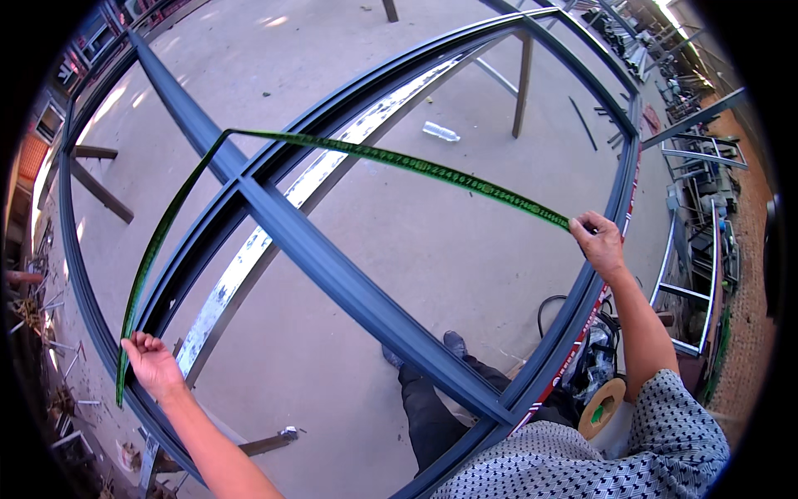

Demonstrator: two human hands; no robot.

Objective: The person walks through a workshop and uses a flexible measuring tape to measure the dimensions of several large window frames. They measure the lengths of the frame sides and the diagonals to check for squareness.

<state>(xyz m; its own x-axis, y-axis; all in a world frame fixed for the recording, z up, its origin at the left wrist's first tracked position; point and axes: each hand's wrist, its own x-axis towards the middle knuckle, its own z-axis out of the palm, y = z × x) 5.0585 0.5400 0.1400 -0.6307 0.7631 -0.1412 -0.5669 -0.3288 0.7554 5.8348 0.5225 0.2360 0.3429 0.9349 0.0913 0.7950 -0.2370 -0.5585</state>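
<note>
1. Near the left edge of the dark frame (pixel 312 258), the green tape (pixel 432 170) is pinched by the left hand (pixel 155 366), thumb and finger together on it. A short tail is left hanging past the fingers.
2. Above the spot where the bars cross, the tape is bent sharply. For a good reading, the bend should probably be pulled out and the strip made straight, with no twist.
3. At the right edge, the other end is held by the right hand (pixel 598 244), with the fingertips closed on it. Both ends would best be pulled gently and evenly, then lined up with the frame's edges. Whether the tape touches the bars cannot be told.
4. Beyond the left edge, scraps (pixel 62 395) are strewn on the floor, so the left arm's side should be watched.
5. Inside the frame, big gaps are left between the bars, and a clear bottle (pixel 440 132) is seen on the floor through one. The tape can be swung freely above them.
6. By the near right corner, a black cable (pixel 544 309) and a brown roll (pixel 602 409) are found. Steps there should be taken with care.
</note>
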